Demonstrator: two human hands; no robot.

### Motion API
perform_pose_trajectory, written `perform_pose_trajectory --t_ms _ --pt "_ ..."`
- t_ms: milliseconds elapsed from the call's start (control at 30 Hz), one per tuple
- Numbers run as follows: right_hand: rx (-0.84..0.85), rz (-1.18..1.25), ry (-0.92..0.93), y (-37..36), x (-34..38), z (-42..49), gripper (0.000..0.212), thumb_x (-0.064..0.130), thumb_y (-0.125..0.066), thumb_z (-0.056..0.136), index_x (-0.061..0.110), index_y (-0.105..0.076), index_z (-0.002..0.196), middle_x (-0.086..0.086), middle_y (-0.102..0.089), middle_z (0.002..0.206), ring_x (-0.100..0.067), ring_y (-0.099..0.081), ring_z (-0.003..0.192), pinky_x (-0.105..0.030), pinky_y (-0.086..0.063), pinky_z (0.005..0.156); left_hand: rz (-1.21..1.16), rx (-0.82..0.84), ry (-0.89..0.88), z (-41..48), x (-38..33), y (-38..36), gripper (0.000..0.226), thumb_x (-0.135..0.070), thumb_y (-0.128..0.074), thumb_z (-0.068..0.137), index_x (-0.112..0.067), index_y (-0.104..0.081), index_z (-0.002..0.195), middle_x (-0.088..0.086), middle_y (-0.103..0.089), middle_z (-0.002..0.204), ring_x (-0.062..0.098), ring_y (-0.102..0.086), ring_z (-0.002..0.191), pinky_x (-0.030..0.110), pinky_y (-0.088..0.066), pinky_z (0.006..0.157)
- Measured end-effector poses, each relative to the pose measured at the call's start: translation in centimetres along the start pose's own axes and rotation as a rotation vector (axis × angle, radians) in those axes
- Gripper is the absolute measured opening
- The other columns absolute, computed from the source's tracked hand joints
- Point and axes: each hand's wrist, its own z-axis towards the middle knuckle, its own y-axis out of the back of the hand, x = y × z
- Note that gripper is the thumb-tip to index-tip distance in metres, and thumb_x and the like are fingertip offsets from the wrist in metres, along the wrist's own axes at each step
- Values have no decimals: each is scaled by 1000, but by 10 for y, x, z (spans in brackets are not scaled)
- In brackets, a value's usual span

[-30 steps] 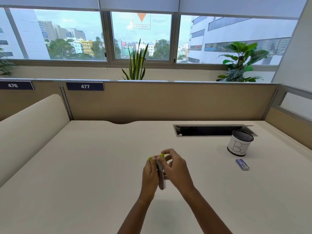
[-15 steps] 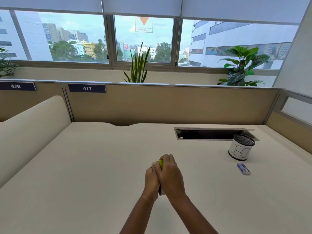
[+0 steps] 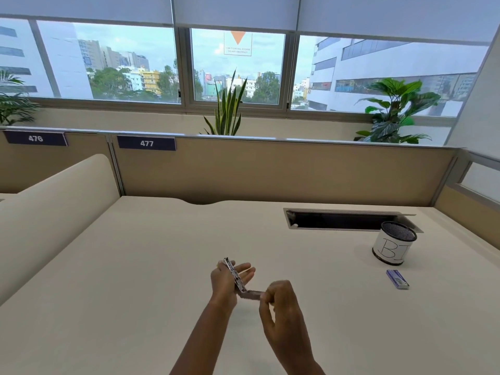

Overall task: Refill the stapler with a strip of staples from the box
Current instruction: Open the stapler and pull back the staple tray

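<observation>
Head view shows both hands above the desk, w/ the stapler hinged open between them. Left hand supports the upper arm of the stapler, which points up and away; its fingers are loosely spread behind the metal, not clenched. Right hand pinches the other arm, which lies about level; the fingers are curled closed on its end. Both arms meet at the hinge, near the left palm.

The box of staples lies on the desk well apart to the right, just in front of the pen cup. It seems closed, but it is too small to be sure. No strip is in the hands yet.

My judgement: the step now is opening the stapler fully so the channel is free. To do it well, keep the left hand steady at the hinge and do not force the arms past their stop. The channel should face up, approx. level, so a strip can slide in. After that one hand must let go to reach the box, so probably the left hand should take the whole stapler, bc the box is on the right side. Risk: the open stapler can snap closed if the grip is weak.
</observation>
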Motion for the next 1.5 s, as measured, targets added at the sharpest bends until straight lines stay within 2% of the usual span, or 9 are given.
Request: perform_pose_trajectory --t_ms 233,333,400,500,600,833,967,1167,1500 --pt "121 -22 75 5 -10 -33 9 16 -53 79 20 -45 77 11 -43 85 -5 -48 69 -12 -46 58 -191 48 43 13 -5 4 36 -23 -16 104 -4 -39 83 27 -57 85 36 -58 77 34 -57 57" --pt "172 19 64 10 -10 -33 8 27 -51 87 23 -47 81 14 -45 88 -2 -50 72 -12 -47 64 -208 67 68 16 -5 4 37 -25 -17 104 -2 -41 86 27 -57 86 36 -58 79 31 -57 53" --pt "151 67 19 14 -7 -25 15 36 -43 91 25 -49 84 16 -47 88 -1 -51 76 -13 -46 69 -209 97 87 16 -4 3 38 -25 -17 104 -1 -42 87 27 -57 88 36 -58 80 32 -57 56" --pt "113 138 -99 18 -1 -2 8 28 -45 88 26 -53 86 16 -54 85 1 -55 79 -14 -44 74 -167 159 129 15 -2 0 39 -26 -21 103 2 -45 91 26 -58 90 35 -59 81 31 -58 54" --pt "182 118 -180 13 1 27 24 26 -37 84 21 -60 89 5 -63 83 -4 -57 79 -15 -45 73 -118 214 181 11 1 -2 36 -25 -28 102 4 -49 96 25 -61 92 32 -65 76 30 -58 51" --pt "361 -59 -177 -7 -8 60 34 12 -42 90 18 -56 121 -9 -62 102 -22 -57 95 -33 -53 81 11 213 164 8 10 -6 33 -22 -43 97 0 -58 77 4 -59 53 12 -58 46 20 -47 46" --pt "367 -137 -145 -10 -9 55 35 12 -44 88 18 -57 120 -10 -63 97 -25 -58 90 -35 -52 77 -2 197 181 9 13 -6 32 -19 -44 98 3 -58 77 8 -62 50 14 -62 43 19 -51 44" --pt "406 -287 -40 -12 -12 48 27 6 -53 74 15 -60 99 -8 -61 78 -25 -61 64 -34 -53 54 36 147 212 10 17 -4 32 -15 -45 97 1 -55 72 5 -58 43 13 -58 36 18 -46 38" --pt "377 -258 -37 -9 -11 27 26 16 -41 78 24 -47 102 1 -62 89 -19 -57 74 -22 -39 60 110 100 240 18 24 -5 29 -7 -46 94 0 -54 67 10 -52 54 20 -53 45 22 -45 42"
